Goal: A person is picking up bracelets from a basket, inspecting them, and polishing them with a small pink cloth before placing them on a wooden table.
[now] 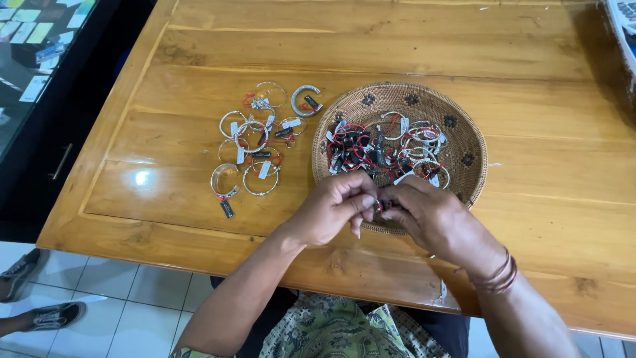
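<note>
My left hand [334,205] and my right hand [430,219] meet over the near rim of a round woven basket tray [464,132]. Their fingertips pinch a small silver ring with a dark tag [382,203] between them; most of it is hidden by the fingers. The tray holds a heap of silver bracelets with red strings and tags [387,149]. On the wooden table [331,46], left of the tray, lie several silver bangles with tags [255,142]. My right wrist wears thin bracelets [498,275].
A dark glass display case [33,40] stands left of the table. Another person's two grey shoes [40,298] rest on the white tiled floor at lower left. A white box edge [623,20] shows at the top right corner.
</note>
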